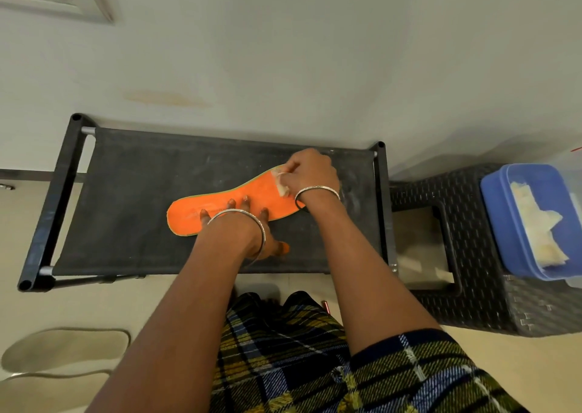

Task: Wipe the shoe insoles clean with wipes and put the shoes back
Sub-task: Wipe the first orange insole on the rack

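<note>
Head view, looking down: at the far right a blue plastic box (494, 223) sits open on a black woven stool (472, 305), and inside it lies a heap of crumpled, off-white wipes (535, 226). Just left of the stool stands a black shoe rack, and its dark fabric top shelf (126, 192) carries a single insole (189, 217), right of the shelf's middle. The insole is bright orange on its upper face, with a thin green edge showing along its far rim and pale streaks across the left part. It lies flat, its long axis running left to right across the shelf and tilting slightly away from the person toward the right. The narrower rounded end points left and the broader end points right. The left hand (245, 226) presses down on the middle of the insole with its fingers straight and spread apart, the thumb resting on the shelf beside the near edge. The right hand (310, 170) is over the broad end, its fingers curled and clamped on a small bunched wipe (282, 185) that touches the orange surface. Each wrist wears a thin metal bangle (316, 189).
</note>
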Demonstrator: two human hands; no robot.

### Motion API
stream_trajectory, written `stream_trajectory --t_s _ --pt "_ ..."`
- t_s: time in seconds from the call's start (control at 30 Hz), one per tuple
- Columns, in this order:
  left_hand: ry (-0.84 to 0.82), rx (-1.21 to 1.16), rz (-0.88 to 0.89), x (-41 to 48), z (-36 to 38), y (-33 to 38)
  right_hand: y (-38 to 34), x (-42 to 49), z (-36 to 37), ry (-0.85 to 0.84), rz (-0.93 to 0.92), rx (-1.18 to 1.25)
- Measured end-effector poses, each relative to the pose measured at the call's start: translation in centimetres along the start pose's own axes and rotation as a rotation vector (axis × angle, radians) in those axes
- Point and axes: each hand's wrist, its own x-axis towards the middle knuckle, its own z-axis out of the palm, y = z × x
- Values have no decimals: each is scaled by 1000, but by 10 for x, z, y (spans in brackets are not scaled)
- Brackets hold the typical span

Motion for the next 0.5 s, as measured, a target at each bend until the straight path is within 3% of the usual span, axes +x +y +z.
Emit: stream_trajectory --t_s 0.1,0.17,0.37,0.5 --pt "-3 2 -2 -3 -1 0 8 3 -7 145 133 50" --pt "-2 6 -4 -4 -2 0 5 2 -4 151 110 24" --pt "-10 -17 -11 -4 -2 3 -13 -7 7 -76 -104 -43" --pt "-10 -8 6 -3 -2 0 -1 1 -5 53 77 -14"
